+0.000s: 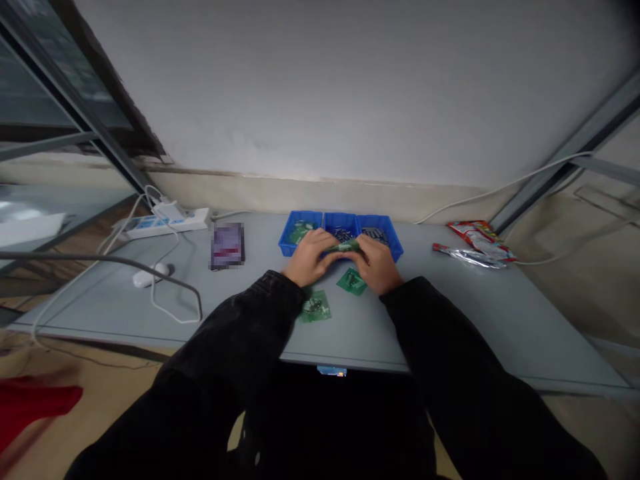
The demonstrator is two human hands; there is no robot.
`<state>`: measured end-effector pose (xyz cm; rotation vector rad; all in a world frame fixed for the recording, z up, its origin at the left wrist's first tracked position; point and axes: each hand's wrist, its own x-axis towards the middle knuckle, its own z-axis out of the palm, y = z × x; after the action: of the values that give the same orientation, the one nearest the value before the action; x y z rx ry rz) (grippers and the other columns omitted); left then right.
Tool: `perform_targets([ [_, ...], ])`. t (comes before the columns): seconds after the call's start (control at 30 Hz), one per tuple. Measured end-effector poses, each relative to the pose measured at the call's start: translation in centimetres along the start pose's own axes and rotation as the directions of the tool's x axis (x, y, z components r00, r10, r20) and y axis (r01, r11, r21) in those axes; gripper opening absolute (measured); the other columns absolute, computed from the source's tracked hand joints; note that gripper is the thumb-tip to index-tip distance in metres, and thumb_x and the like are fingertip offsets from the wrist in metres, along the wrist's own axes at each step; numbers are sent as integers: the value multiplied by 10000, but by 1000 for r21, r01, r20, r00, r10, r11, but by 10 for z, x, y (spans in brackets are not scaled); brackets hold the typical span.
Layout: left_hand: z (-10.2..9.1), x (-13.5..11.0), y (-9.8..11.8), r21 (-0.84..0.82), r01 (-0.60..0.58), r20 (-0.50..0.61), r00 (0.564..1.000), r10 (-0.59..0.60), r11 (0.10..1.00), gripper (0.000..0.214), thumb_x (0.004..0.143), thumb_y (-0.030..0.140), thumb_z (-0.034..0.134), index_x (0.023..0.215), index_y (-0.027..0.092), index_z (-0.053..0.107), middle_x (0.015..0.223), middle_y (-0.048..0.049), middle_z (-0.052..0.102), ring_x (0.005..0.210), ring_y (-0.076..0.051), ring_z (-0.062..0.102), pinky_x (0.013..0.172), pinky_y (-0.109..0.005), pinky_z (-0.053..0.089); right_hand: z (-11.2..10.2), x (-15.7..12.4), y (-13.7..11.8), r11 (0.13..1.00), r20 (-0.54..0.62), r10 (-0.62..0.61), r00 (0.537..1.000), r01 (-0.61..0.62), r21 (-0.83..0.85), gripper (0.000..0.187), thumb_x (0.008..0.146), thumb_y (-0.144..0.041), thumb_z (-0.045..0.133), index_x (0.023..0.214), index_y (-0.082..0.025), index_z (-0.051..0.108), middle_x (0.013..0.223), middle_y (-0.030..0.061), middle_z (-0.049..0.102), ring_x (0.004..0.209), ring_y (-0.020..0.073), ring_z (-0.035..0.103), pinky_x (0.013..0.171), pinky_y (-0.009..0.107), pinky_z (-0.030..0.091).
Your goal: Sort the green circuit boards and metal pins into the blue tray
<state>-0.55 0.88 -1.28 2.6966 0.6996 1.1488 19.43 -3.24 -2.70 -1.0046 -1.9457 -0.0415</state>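
Note:
Between my left hand (pixel 311 259) and my right hand (pixel 376 263) is a small green plastic bag (pixel 344 247), pinched at both ends by closed fingers. Just behind the hands stand three joined blue bins (pixel 395 248). The left one has green bags (pixel 300 230) in it, the middle one small metal screws (pixel 343 233), the right one grey metal pieces (pixel 375 234). On the table near my right wrist lies a filled green bag (pixel 352 281). Another filled green bag (pixel 316 307) lies nearer the front edge, partly under my left sleeve.
On the left of the grey table (pixel 450 320) are a power strip (pixel 167 224) with cables, a white mouse-like object (pixel 150 275) and a blurred-out purple item (pixel 227 247). Red snack packets (pixel 480 240) and a silver wrapper (pixel 473 257) lie at the right.

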Motion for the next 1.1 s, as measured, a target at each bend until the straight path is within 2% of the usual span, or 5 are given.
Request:
perform_targets([
  [0.3,2,0,2,-103,70,-19,997,-73,992,197,963,353,628,1024,169,665,950,-70,694,883,-208,610,835,-367,470,-1,2,-3,984,2,102,995,-101,144,294,957,-323,596,716,-224,459,675,-21,507,616,140,473,616,283,389],
  [0.47,1,-1,2,-51,58,34,998,-56,997,196,967,349,612,941,159,652,882,-66,672,839,-209,591,809,-366,448,-3,2,-8,969,-12,169,986,-164,187,165,911,-361,658,939,-214,589,708,-25,559,587,130,485,594,277,402],
  [0.67,2,0,5,-113,80,7,997,-80,990,282,911,445,686,946,165,669,856,-45,677,826,-199,601,811,-353,444,-8,4,-11,974,-121,193,974,-176,143,216,942,-299,578,747,-214,540,625,-30,507,555,124,457,570,278,371],
  [0.87,0,0,4,-165,65,-38,997,-73,984,245,986,373,582,877,173,673,851,-45,690,813,-181,603,804,-347,456,-9,3,-13,971,-4,159,987,-156,179,133,917,-340,624,906,-208,613,720,-9,604,603,136,519,600,283,412],
  [1.1,1,0,3,-145,73,-40,996,-79,987,218,954,385,636,1029,185,679,925,-56,699,867,-190,620,832,-370,479,-5,4,-12,979,-14,108,994,-104,172,104,940,-250,558,851,-210,595,787,19,651,695,166,578,676,304,452],
])
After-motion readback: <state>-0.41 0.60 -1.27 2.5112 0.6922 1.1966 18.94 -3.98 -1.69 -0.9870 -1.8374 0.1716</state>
